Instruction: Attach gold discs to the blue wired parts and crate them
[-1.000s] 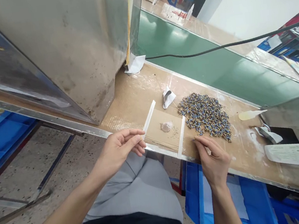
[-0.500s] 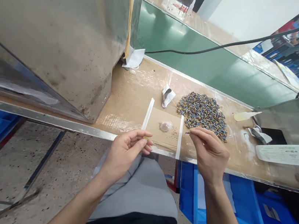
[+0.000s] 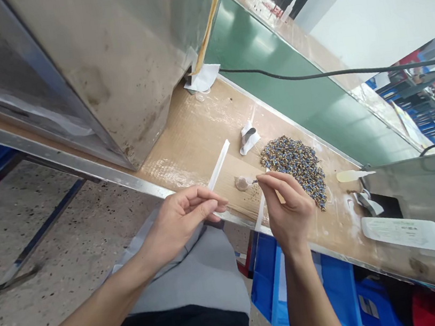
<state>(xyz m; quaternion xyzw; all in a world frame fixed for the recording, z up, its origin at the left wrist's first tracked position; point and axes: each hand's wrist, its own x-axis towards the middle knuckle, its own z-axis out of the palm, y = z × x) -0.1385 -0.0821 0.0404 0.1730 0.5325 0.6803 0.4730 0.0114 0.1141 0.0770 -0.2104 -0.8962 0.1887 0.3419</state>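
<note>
My right hand (image 3: 291, 209) pinches a small thin bluish part (image 3: 254, 181) between thumb and fingertips. The tip of that part is at the edge of a small clear round dish (image 3: 241, 183) on the cardboard; whether they touch I cannot tell. My left hand (image 3: 191, 210) is closed in a pinch near the front edge of the bench, left of the dish. What its fingertips hold, if anything, is too small to make out. Beyond my right hand lies a heap of small blue and gold metal parts (image 3: 294, 165). Tiny specks are scattered beside the dish.
A metal housing (image 3: 117, 53) stands on the bench at left. White tape strips (image 3: 219, 165) cross the cardboard. A crumpled white paper (image 3: 249, 138) lies behind. To the right are a small dropper bottle (image 3: 351, 175) and a large white bottle (image 3: 407, 233). A blue bin (image 3: 340, 288) sits below.
My right hand has moved left with the bluish part, from beside the heap to the dish's edge. My left hand stays nearly in place; the yellowish bit at its fingertips is no longer visible. The view has shifted slightly.
</note>
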